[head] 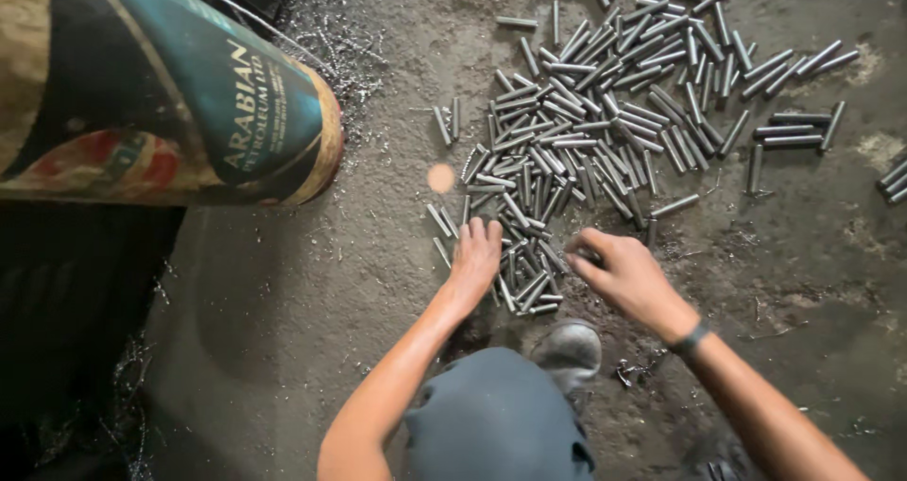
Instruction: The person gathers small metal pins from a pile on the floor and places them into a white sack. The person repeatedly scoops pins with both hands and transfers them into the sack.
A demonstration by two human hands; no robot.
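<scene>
A wide heap of short grey metal rods (605,112) lies spread over the dirty concrete floor (312,283). My left hand (475,257) rests palm down, fingers spread, on the near edge of the heap. My right hand (625,271) hovers just right of it, fingers curled and pinched over a rod at the heap's near edge; whether it grips one is hard to tell. My knee in dark trousers (496,415) and a grey shoe (570,351) sit below the hands.
A large drum (161,94), dark green with rusty patches, lies on its side at the upper left. Metal shavings (331,27) litter the floor near it. A few stray rods (794,127) lie at the right, apart from the heap.
</scene>
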